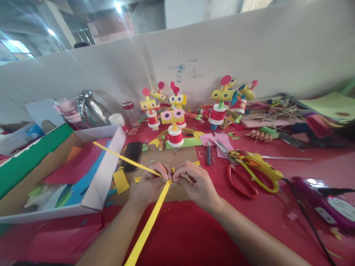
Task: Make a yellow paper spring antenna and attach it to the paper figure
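Two long yellow paper strips [152,218] meet at an angle between my fingertips, low over the middle of the table. One strip runs toward me, the other out to the upper left. My left hand [152,181] pinches the strips near where they join. From the other side my right hand [195,181] grips the same joint with thumb and fingers. The exact fold at the joint is partly hidden by my fingertips. Beneath both hands lies a brown cardboard sheet [149,157], with yellow paper scraps [120,181] by its left side.
Paper-cup figures [175,137] stand along the back. At left is a box of coloured paper [111,162] beside a black phone [132,155]. Red-handled scissors [241,184], a yellow glue gun [263,166], a cutter [208,153] and a purple power strip [327,203] lie right.
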The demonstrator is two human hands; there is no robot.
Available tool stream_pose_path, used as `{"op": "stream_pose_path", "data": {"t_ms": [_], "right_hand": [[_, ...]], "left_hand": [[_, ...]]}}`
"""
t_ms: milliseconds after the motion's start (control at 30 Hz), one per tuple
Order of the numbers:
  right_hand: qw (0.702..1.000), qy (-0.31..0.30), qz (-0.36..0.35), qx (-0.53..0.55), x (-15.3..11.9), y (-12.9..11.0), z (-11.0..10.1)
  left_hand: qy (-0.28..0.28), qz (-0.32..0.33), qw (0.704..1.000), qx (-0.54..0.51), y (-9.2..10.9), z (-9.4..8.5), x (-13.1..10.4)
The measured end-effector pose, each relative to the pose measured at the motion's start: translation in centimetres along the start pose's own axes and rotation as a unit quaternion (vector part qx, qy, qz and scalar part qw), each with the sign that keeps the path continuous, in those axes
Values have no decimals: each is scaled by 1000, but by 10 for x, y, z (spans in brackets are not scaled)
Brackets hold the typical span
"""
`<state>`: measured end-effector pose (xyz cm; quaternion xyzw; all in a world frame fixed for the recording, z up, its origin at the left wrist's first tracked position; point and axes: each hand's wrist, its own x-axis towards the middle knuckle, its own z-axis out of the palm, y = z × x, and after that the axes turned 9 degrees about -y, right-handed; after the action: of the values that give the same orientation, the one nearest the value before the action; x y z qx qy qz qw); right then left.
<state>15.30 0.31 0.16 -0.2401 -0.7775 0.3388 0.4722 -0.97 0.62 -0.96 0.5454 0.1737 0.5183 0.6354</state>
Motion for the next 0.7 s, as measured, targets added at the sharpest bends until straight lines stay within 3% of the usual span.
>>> {"op": "stream_pose_path", "data": {"t_ms": [400,533,700], "right_hand": [[998,-26,21,45,2,9,-2],[995,-45,63,68,3,7,-7],[995,-16,87,38,7,4,-14]], "left_hand": [[-34,22,999,-3,-2,-2,0],[-19,-6,1000,22,-1,-1,0],[32,-6,998,45,-1,0,-1]]}}
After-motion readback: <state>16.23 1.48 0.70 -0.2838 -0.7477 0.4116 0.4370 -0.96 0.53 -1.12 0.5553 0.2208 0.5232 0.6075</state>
